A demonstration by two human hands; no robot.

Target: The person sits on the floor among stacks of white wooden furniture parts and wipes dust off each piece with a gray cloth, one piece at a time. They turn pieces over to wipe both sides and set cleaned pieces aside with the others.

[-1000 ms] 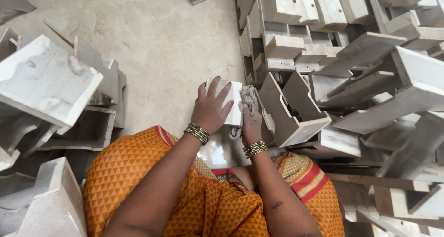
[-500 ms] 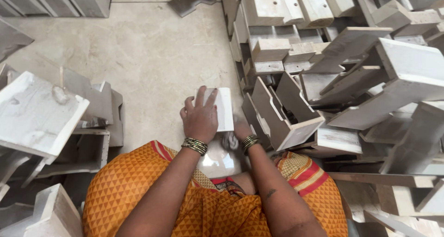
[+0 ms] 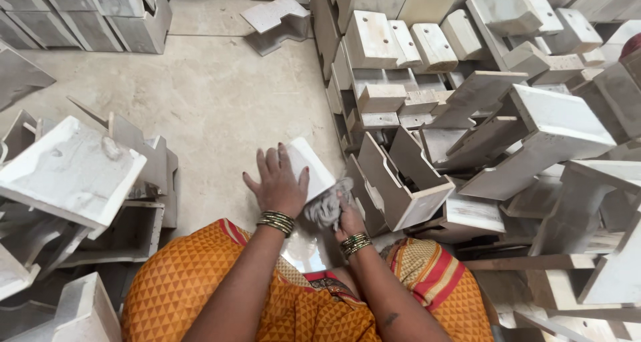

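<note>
White slab (image 3: 312,166) under flat, spread left hand (image 3: 279,183); right hand (image 3: 348,216) clutching grey rag (image 3: 326,207).

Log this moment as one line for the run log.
left hand: flat on white slab | right hand: gripping grey rag against slab | surroundings: stacked white pieces

Slab (image 3: 310,165) under left hand (image 3: 279,185); cloth (image 3: 327,208) right; stacks both sides.

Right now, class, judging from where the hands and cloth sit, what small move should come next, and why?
Probably draw the grey cloth in the right hand along the white slab's lower edge, since the left hand lies flat on the slab, steadying it, and the cloth meets that edge.
</note>
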